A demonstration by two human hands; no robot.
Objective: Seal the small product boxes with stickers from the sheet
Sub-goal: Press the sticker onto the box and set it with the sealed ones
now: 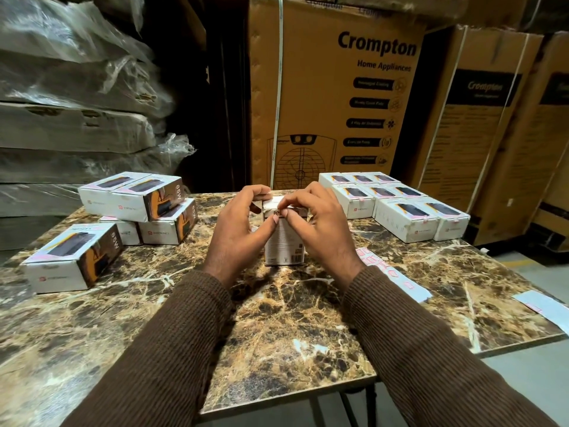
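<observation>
A small white product box [284,245] stands on end in the middle of the marble table [277,318]. My left hand [237,235] curls round its left side, thumb on the front face. My right hand [320,229] curls round its top right, thumb and fingertips pressing at the top edge. A sticker sheet [391,274] with pink stickers lies on the table right of my right wrist. A second sheet [542,309] lies at the table's right edge. Whether a sticker sits under my fingers is hidden.
Several product boxes are stacked at the left [135,198], one more lies nearer [74,257]. A tidy group of several boxes [397,201] sits at the back right. Large Crompton cartons [335,97] and wrapped goods [70,97] stand behind the table.
</observation>
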